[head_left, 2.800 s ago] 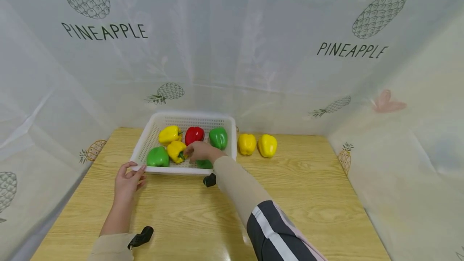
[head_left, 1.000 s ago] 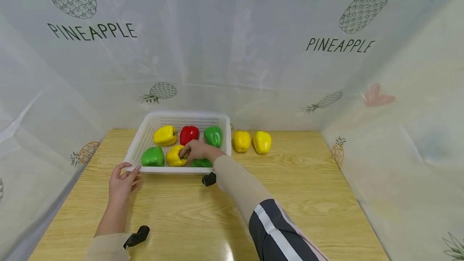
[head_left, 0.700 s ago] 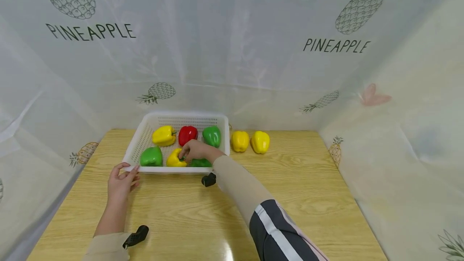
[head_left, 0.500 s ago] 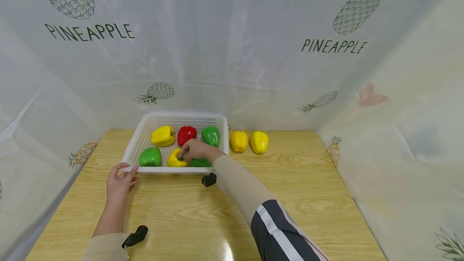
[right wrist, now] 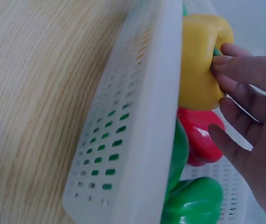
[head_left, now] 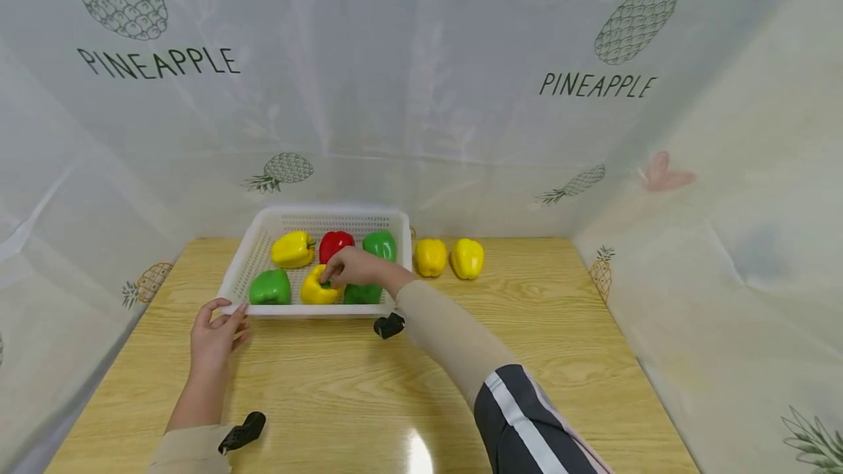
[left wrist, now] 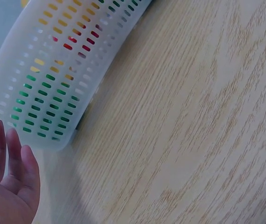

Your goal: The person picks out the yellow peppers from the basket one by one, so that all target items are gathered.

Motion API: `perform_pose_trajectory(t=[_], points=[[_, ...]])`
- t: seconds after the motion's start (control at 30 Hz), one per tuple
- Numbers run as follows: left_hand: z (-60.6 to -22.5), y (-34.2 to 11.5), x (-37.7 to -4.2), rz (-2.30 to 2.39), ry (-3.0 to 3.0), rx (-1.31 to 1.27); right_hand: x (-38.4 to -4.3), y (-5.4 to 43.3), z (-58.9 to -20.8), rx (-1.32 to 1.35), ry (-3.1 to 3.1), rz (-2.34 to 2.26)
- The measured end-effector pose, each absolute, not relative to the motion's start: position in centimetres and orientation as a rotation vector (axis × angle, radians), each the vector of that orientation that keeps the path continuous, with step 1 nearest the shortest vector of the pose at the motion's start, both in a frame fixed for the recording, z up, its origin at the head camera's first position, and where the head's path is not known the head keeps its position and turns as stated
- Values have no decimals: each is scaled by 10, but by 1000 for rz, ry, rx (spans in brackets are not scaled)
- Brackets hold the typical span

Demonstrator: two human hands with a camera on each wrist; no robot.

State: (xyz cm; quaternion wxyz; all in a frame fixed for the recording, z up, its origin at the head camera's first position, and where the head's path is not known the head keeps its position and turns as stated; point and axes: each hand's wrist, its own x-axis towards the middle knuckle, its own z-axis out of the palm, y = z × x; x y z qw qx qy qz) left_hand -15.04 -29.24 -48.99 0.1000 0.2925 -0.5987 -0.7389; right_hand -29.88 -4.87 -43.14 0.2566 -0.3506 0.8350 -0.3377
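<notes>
A white plastic basket [head_left: 309, 310] with slotted walls holds several bell peppers. My right hand [head_left: 358, 269] reaches into it and pinches the green stem of a yellow bell pepper [head_left: 316, 287] in the front row, as the right wrist view also shows. Left of that pepper lies a green bell pepper [head_left: 270, 287]; on its right is another green bell pepper [head_left: 362, 294], partly hidden by the right arm. Behind them sit a yellow [head_left: 293, 249], a red [right wrist: 200, 137] and a green bell pepper [head_left: 380, 245]. My left hand [head_left: 214, 335] grips the basket's front left corner by thumb and finger.
Two yellow bell peppers [head_left: 430, 257] stand on the wooden table [head_left: 527, 342] just right of the basket. A pineapple-printed sheet [head_left: 369, 93] hangs behind the table and along its sides. Black wrist devices [head_left: 244, 432] sit on both sleeves.
The yellow pepper under my right hand has come toward the basket's front wall and turned slightly. My left hand keeps its hold on the corner. The head view has shifted a little.
</notes>
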Motion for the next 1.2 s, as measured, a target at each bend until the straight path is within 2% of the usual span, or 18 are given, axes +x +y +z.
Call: perform_pose_trajectory(t=[0.7, 1.2], points=[[-486, -291, -148, -2189, -1796, 883, -289, -1, -421, -1027, 2424, -1036], [-496, -294, -151, -2155, -1812, 840, -284, 37, -432, -721, 2381, -1462]])
